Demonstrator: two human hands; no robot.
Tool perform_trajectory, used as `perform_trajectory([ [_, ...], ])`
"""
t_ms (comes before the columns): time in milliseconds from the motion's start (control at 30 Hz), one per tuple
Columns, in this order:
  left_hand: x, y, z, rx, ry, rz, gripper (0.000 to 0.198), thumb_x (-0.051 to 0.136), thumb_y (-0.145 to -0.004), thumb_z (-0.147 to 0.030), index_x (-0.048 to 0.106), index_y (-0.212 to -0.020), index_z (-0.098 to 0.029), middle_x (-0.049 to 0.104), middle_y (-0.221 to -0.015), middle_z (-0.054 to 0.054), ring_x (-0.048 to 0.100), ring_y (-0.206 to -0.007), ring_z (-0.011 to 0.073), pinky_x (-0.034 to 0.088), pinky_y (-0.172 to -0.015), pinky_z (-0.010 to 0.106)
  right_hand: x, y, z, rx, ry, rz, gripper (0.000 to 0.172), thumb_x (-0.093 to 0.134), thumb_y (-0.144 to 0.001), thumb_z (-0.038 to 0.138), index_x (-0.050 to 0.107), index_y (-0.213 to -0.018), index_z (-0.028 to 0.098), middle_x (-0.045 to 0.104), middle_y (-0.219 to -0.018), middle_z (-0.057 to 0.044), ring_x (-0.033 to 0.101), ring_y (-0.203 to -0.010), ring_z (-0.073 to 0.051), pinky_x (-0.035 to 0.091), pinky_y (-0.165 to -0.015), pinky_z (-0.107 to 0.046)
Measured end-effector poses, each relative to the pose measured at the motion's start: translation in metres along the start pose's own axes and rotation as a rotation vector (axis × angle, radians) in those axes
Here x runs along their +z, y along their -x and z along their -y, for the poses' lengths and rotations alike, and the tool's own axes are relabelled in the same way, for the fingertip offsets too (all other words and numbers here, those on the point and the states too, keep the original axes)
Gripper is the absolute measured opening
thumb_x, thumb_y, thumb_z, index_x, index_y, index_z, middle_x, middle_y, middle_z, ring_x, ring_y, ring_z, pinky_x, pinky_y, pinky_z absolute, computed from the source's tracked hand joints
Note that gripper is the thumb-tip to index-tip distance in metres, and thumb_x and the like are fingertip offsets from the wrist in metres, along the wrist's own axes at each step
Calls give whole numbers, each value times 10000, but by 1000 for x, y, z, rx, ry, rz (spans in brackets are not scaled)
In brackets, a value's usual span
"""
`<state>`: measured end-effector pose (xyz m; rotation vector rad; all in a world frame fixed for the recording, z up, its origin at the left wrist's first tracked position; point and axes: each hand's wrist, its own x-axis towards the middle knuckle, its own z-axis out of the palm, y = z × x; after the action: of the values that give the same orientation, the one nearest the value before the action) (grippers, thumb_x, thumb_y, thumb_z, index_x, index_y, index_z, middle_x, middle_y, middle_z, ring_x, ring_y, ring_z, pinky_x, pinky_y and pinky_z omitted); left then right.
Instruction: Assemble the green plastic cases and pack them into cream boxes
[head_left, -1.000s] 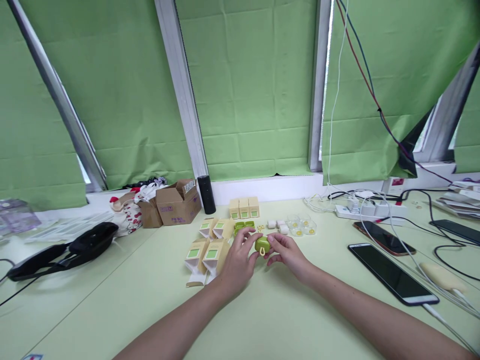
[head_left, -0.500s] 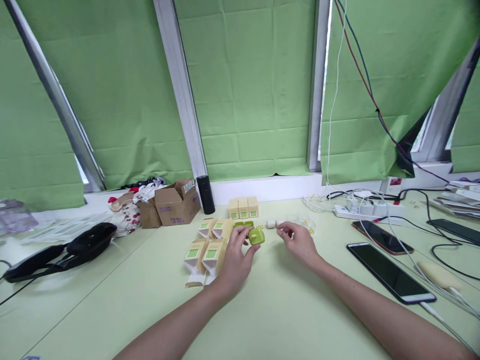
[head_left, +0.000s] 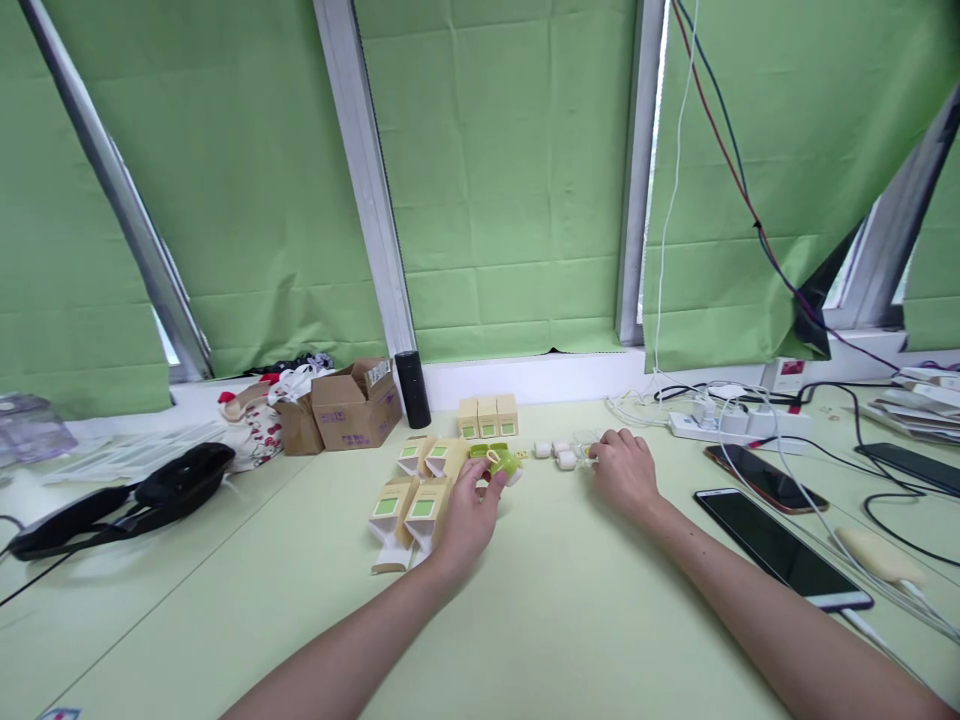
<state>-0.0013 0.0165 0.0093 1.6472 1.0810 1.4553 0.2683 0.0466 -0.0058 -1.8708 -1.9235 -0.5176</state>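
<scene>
My left hand [head_left: 472,515] is closed around a small glossy green case [head_left: 505,464] with a pale loop on it, held just above the table. Behind it lies another green piece [head_left: 480,450], partly hidden. My right hand [head_left: 624,468] reaches down to a group of small see-through plastic pieces [head_left: 585,440]; its fingers are curled and their tips are partly hidden. Between the hands sit several small white blocks [head_left: 565,458] and a tiny yellow piece [head_left: 522,454]. Open cream cartons with green labels [head_left: 426,508] stand left of my left hand.
Three cream boxes [head_left: 487,416] stand in a row at the back. A brown cardboard box [head_left: 355,410] and a black cylinder [head_left: 412,390] are back left. Black straps with a pouch [head_left: 180,475] lie left. Phones [head_left: 780,545], cables and a white power strip [head_left: 739,428] occupy the right.
My right hand has moved right, from beside the white blocks to the see-through pieces. A further white block now lies in front of the others. The green case has tilted in my left hand.
</scene>
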Motion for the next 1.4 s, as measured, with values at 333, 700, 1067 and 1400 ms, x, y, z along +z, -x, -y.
perform_trajectory([
  [333,-3,0,-9,-79,29,-3,485,649,-878,-656,715,-938,-179,664,-1044,81,646,-901,216,549,-717,289,-17,2,15,-51,-76,-67,201,609,-830,44,753,-844,183,689,-976,-131,547,-972,-276,309,-818,-386],
  [700,-1,0,-5,-65,15,-29,497,634,-881,-669,700,-938,-180,678,-1020,72,653,-898,214,551,-736,298,-38,37,69,-386,-293,-90,202,658,-676,21,666,-769,200,645,-896,-88,536,-891,-252,356,-760,-381],
  [1067,0,0,-6,-56,27,-14,509,622,-885,-685,676,-905,-179,661,-996,69,649,-898,215,541,-725,298,-27,39,67,-220,-596,158,541,769,-723,102,599,-1221,231,689,-1145,-66,657,-1026,-254,464,-786,-338],
  [1400,-2,-2,0,-115,-1,-25,581,576,-886,-731,684,-959,-165,706,-979,56,631,-704,153,512,-686,298,1,31,64,-8,-981,353,395,809,-653,193,631,-1005,216,707,-1078,-59,626,-994,-252,454,-848,-366],
])
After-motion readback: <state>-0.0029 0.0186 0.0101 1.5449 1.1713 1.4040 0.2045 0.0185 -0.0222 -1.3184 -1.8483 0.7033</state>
